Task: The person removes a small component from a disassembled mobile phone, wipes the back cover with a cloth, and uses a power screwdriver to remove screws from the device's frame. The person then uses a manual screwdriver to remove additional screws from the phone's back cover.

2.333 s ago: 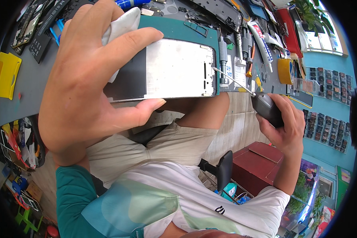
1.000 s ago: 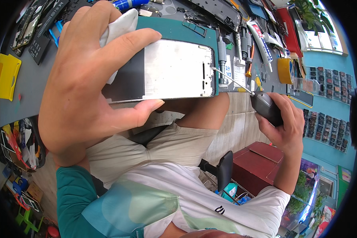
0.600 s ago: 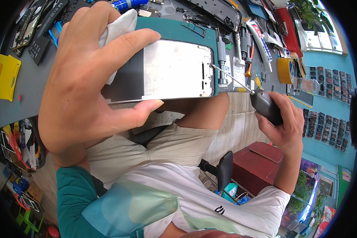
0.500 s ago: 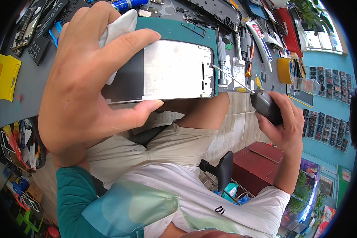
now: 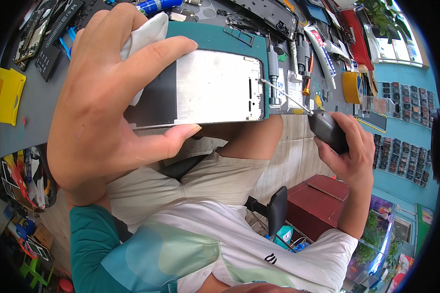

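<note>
My left hand grips a phone screen assembly by its two long edges, thumb on the near edge and index finger on the far one. The assembly has a silvery white back plate, a dark section near my palm and a black rim. A crumpled white cloth is tucked between the same hand's fingers. In my right hand is a tool with a black handle and a thin metal rod. The rod's tip meets the assembly's right end, at the rim. Under the assembly lies a green mat.
Screwdrivers, a white tube and a yellow tape roll crowd the bench right of the mat. A yellow holder lies at far left. Phone parts fill the back left. A dark red case stands below the bench.
</note>
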Action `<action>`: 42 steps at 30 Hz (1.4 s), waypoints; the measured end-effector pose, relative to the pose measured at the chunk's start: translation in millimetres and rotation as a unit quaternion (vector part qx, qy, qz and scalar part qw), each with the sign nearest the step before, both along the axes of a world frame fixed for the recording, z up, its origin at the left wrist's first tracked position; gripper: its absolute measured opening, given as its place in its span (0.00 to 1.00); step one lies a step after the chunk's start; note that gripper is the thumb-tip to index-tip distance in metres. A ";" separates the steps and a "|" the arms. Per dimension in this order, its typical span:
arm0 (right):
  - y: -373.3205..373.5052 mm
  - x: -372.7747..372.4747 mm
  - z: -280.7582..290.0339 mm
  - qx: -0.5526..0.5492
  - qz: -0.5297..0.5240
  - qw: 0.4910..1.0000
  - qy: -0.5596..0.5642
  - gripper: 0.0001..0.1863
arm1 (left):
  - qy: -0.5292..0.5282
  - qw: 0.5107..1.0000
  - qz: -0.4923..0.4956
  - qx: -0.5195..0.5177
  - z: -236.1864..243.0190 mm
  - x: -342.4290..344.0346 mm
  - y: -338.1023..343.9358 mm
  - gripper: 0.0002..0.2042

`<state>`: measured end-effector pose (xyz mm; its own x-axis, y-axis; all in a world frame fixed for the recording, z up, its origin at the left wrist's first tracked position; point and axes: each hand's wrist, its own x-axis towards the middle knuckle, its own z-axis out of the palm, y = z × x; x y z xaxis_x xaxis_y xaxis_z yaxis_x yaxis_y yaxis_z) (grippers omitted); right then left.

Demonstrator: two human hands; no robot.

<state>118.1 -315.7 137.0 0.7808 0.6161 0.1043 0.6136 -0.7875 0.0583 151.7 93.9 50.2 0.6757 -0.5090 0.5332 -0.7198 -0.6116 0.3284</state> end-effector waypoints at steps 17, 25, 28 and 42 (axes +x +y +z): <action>0.7 1.6 0.3 -0.003 -0.005 1.000 0.001 0.29 | 0.003 1.000 0.005 0.000 0.4 -0.9 -1.5 0.42; 1.8 2.5 -0.9 0.001 -0.003 1.000 -0.005 0.29 | -0.004 1.000 -0.007 0.006 1.8 1.2 0.3 0.42; 2.8 2.5 -0.9 -0.005 -0.001 1.000 -0.011 0.29 | -0.003 1.000 -0.007 0.007 1.4 1.4 0.0 0.42; 5.5 5.5 -1.4 0.009 0.007 1.000 -0.010 0.29 | 0.003 1.000 0.000 -0.006 0.5 0.1 -1.6 0.42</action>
